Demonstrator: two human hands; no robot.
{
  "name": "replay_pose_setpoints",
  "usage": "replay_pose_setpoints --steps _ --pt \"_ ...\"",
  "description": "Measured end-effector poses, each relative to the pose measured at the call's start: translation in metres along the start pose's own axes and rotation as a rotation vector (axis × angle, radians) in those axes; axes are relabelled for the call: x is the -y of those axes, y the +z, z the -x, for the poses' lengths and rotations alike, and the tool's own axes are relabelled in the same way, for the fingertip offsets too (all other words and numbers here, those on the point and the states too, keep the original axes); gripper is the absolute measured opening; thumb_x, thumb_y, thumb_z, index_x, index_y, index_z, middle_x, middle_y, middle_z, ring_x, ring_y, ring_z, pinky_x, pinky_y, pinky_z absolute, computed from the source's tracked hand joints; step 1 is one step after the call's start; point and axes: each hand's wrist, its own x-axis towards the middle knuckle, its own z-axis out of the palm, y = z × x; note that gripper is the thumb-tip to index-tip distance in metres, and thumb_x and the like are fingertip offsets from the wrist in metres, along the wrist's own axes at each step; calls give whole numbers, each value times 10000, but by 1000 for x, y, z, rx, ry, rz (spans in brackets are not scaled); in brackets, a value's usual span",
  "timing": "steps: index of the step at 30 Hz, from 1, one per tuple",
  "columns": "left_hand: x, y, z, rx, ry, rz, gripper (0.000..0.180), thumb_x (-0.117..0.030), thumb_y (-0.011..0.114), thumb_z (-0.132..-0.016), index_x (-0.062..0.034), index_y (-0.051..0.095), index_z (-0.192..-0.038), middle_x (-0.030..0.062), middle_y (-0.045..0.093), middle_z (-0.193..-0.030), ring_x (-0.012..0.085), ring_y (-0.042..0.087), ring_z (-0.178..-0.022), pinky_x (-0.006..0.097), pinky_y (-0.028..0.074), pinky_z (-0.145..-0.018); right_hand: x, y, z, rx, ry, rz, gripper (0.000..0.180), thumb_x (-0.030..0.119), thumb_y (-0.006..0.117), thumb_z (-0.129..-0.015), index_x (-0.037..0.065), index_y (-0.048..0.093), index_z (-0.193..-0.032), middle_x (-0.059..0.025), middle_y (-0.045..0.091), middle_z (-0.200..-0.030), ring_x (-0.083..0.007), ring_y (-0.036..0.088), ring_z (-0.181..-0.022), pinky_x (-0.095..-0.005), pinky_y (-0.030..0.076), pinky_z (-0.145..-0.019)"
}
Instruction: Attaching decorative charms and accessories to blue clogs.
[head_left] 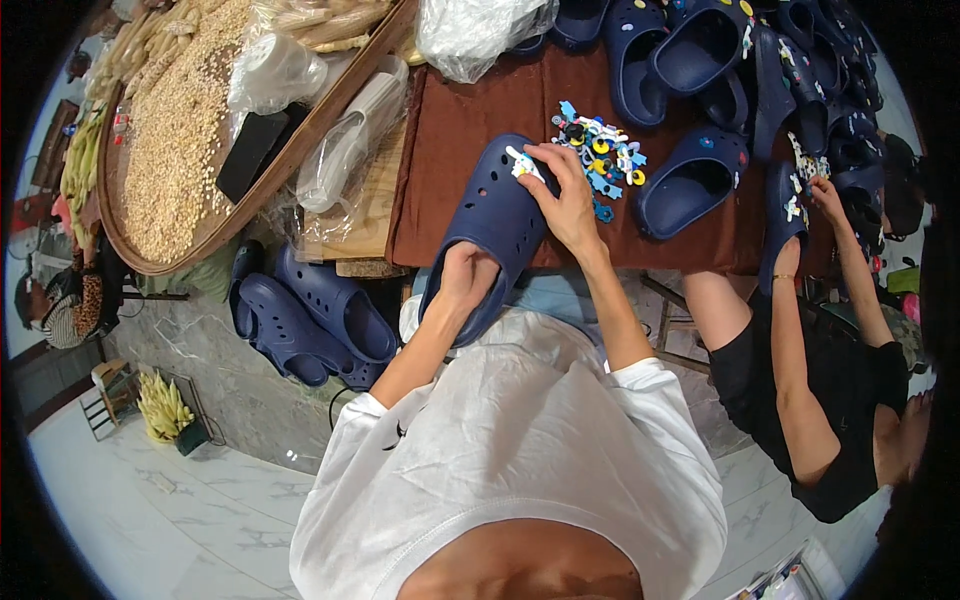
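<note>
A navy clog (485,205) with vent holes is in front of me, its toe pointing away over the table edge. My left hand (468,274) reaches into the foot opening and holds the clog from inside; those fingertips are hidden. At the toe's right side, my right hand (567,205) has its thumb and fingers closed on a white shoe charm (522,162) against the upper. Just beyond that hand lies a pile of loose shoe charms (598,145) in blue, yellow, white and black. To its right sits another navy clog (690,185) with small charms on it.
The brown cloth-covered table (450,125) bears many navy clogs at the far right. There a person (800,370) in black handles a clog (783,215). Grain fills a wooden tray (250,235) at far left. Several navy clogs (300,320) sit low on my left.
</note>
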Motion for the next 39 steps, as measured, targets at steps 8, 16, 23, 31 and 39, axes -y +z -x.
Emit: replay_pose_setpoints --steps 8,16,23,31,39 --pt "-4 14 13 172 34 -61 694 -105 595 -734 29 449 -1399 186 529 -1392 350 475 -1307 512 326 -1138 -1 -7 5 -24 -8 -35 328 137 660 -904 43 640 -1218 -151 602 -1183 -326 585 -1102 -387 459 -966" --pt "-7 19 15 173 21 -23 700 -128 616 -785 8 391 -1434 186 482 -1421 350 464 -1307 503 333 -1135 -26 -57 28 -134 169 204 172 85 590 -938 57 680 -1081 -128 657 -995 -299 654 -893 -383 503 -784" --pt "0 13 15 115 33 -123 648 -124 654 -841 37 395 -1413 171 491 -1405 306 489 -1285 463 362 -1119 -27 -48 32 -67 256 257 177 133 668 -895 66 661 -1059 -129 630 -955 -316 633 -864 -408 493 -767" --pt "2 15 14 39 -19 -259 632 -96 675 -847 45 397 -1397 140 518 -1349 261 517 -1240 402 397 -1092 -43 -36 35 -75 145 364 229 73 701 -831 50 580 -1024 -138 582 -956 -342 597 -910 -433 471 -773" --pt "-1 24 19 -68 -42 -310 628 -156 710 -846 59 419 -1359 147 556 -1274 248 575 -1153 378 462 -1022 -37 -29 47 -117 127 267 234 35 692 -823 45 582 -1030 -124 591 -921 -297 603 -849 -416 476 -746"
